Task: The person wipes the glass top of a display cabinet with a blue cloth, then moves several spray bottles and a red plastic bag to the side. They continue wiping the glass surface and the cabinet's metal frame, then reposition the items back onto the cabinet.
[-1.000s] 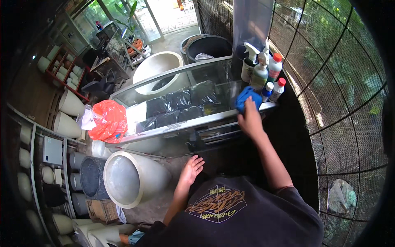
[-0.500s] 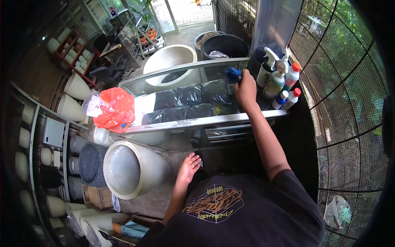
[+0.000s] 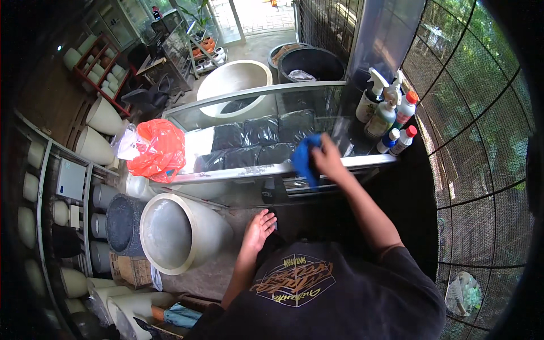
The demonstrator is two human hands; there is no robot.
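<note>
My right hand grips a blue cloth, which hangs over the near metal edge of a glass-topped display case. Through the glass show several dark plastic-wrapped packs. Low in front of the case, my left hand hangs with its palm up and fingers stretched out, holding nothing. To the right of the cloth, at the case's right end, stand spray bottles and smaller bottles with red and blue caps.
An orange-red plastic bag sits on the case's left end. A large pale pot stands on the floor to my left, beside a dark pot. Behind the case are another pale pot and a black tub. Wire mesh runs along the right.
My right hand has come from the far right of the glass toward me and left, bringing the blue cloth to the near edge, where it hangs more spread out. My left hand stays put.
</note>
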